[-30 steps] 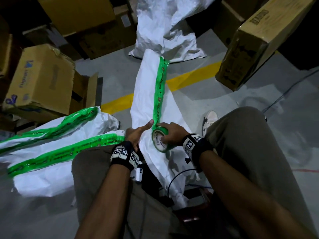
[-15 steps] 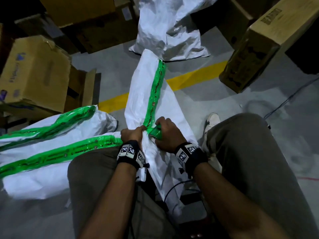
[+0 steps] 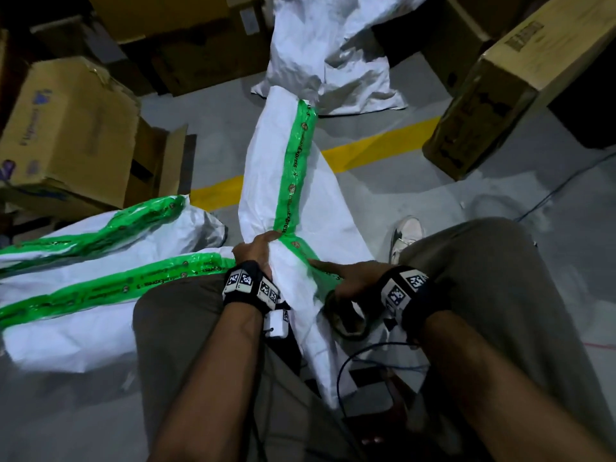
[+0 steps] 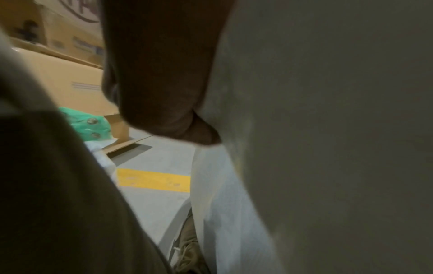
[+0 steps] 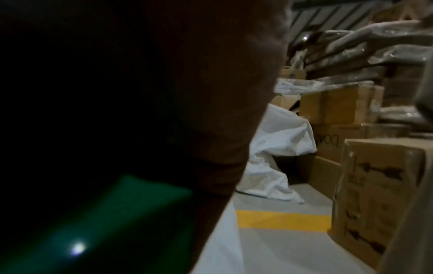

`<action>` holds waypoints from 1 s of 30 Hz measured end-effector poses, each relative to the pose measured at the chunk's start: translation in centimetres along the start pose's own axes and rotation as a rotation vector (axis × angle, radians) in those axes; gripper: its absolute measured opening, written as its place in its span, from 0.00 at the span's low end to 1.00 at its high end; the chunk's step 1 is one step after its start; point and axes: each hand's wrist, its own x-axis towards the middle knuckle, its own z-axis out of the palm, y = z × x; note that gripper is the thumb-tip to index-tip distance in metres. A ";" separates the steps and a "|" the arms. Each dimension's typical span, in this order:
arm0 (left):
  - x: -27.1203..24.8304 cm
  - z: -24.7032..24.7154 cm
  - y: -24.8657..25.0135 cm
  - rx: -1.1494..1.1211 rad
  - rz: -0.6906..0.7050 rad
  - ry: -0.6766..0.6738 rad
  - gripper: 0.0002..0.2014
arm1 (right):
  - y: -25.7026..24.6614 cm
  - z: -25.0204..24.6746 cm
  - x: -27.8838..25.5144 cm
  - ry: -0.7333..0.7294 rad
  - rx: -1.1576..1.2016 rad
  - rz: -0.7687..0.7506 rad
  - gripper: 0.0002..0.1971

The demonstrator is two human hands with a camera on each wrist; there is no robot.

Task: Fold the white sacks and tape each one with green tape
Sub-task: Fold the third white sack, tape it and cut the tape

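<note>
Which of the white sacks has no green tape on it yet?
The crumpled sack at the far end, beyond the yellow floor line. The sack in hand and the two folded sacks at left all carry green strips.

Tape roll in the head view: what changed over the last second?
The right hand drew the tape roll back toward the body, laying more green tape down the folded sack. The left hand closed its grip on the sack. The two taped sacks stayed put.
</note>
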 end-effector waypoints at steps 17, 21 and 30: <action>-5.6 -1.2 -4.4 0.371 0.105 -0.185 0.13 | -1.0 2.0 -1.7 0.194 0.049 -0.050 0.34; -5.8 -0.8 -4.6 0.272 0.247 -0.150 0.18 | -0.1 0.6 -3.6 0.176 -0.007 -0.032 0.33; -7.5 -1.3 -5.2 -0.045 -0.284 -0.593 0.21 | -0.4 2.3 -5.6 0.381 0.116 -0.068 0.27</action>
